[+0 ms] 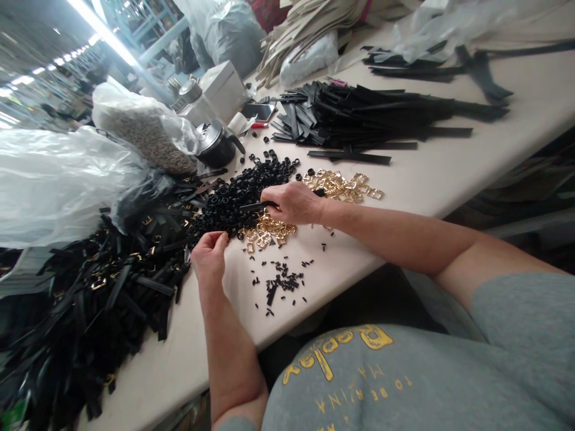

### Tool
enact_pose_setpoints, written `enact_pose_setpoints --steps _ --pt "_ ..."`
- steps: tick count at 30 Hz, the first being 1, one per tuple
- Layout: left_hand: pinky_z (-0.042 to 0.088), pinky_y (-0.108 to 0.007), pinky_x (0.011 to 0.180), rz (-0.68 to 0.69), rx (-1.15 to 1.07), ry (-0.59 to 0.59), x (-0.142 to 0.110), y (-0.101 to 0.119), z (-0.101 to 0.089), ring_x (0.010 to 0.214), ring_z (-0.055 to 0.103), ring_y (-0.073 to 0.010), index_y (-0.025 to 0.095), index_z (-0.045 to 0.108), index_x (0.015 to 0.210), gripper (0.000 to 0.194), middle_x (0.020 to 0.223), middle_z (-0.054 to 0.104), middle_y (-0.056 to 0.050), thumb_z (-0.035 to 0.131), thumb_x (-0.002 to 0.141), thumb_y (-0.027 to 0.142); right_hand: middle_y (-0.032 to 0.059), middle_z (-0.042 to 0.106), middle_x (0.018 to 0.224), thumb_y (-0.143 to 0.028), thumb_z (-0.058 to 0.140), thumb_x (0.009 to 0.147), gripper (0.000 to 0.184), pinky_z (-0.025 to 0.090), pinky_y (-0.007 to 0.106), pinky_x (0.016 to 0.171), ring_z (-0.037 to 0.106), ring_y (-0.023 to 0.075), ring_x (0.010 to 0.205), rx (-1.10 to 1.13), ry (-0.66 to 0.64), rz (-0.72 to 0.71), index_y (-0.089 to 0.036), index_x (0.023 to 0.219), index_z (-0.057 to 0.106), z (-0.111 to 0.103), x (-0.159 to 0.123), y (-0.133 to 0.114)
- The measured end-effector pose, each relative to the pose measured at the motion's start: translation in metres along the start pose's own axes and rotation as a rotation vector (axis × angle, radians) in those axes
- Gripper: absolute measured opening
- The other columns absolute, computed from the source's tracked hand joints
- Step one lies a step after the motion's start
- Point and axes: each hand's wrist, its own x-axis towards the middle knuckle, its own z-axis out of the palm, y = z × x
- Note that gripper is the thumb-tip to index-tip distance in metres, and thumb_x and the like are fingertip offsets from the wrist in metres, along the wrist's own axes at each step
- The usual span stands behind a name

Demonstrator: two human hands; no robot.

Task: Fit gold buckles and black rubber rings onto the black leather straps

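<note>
My right hand (294, 205) is closed around a short black strap (252, 207), whose end sticks out to the left past the fingers. It hovers over a heap of black strap loops (242, 188) and beside gold buckles (269, 230). My left hand (210, 251) is closed in a pinch at the near left edge of the loops. Whatever lies between its fingertips is too small to make out. To its left spreads a big pile of black straps (112, 281), several with gold buckles on them.
Small black bits (285, 278) are scattered near the front edge of the pale table (179, 365). Loose black strips (359, 114) lie in a stack at the back. A black lidded pot (216, 143), a phone (257, 112) and a plastic bag (139, 129) stand or lie beyond the loops.
</note>
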Motion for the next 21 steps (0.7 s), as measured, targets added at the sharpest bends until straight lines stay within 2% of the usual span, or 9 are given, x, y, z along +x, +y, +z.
enact_pose_setpoints --steps 5,9,13,17,21 --pt "0.046 -0.031 0.072 0.008 0.296 -0.101 -0.006 0.006 0.006 0.075 0.064 -0.0191 0.021 0.074 0.088 0.028 0.08 0.072 -0.003 0.068 0.075 0.044 0.0066 0.069 0.093 -0.02 0.047 0.083 0.024 0.027 0.028 0.064 0.05 0.013 0.072 -0.003 -0.009 0.003 -0.014 0.097 0.066 0.005 0.0 0.001" --pt "0.045 -0.032 0.073 0.056 0.387 -0.07 -0.005 0.008 0.012 0.075 0.063 -0.0201 0.022 0.073 0.093 0.03 0.081 0.071 -0.003 0.069 0.074 0.044 0.0069 0.07 0.095 -0.021 0.047 0.084 0.025 0.027 0.028 0.064 0.052 0.0137 0.075 -0.012 -0.02 0.001 -0.014 0.099 0.066 0.006 -0.001 0.001" --pt "0.044 -0.03 0.071 0.109 0.376 -0.035 -0.006 0.01 0.01 0.071 0.061 -0.0183 0.022 0.071 0.08 0.023 0.077 0.069 -0.002 0.068 0.077 0.044 0.0068 0.07 0.096 -0.023 0.046 0.085 0.025 0.027 0.028 0.064 0.053 0.0137 0.075 -0.02 -0.026 0.003 -0.014 0.099 0.066 0.006 0.0 0.0" --pt "0.044 -0.029 0.068 0.198 0.342 -0.178 -0.015 0.019 0.015 0.068 0.059 -0.0158 0.023 0.072 0.082 0.02 0.077 0.067 0.0 0.069 0.077 0.042 0.0066 0.07 0.096 -0.024 0.047 0.086 0.025 0.026 0.029 0.063 0.052 0.0135 0.074 -0.023 -0.024 0.011 -0.015 0.099 0.066 0.007 0.0 0.0" --pt "0.044 -0.029 0.07 0.292 0.448 -0.323 -0.023 0.028 0.03 0.071 0.06 -0.0151 0.023 0.073 0.088 0.018 0.086 0.065 -0.002 0.071 0.077 0.037 0.0059 0.07 0.094 -0.025 0.048 0.086 0.023 0.026 0.028 0.064 0.051 0.0131 0.074 -0.017 -0.031 0.007 -0.016 0.097 0.066 0.01 -0.001 0.001"
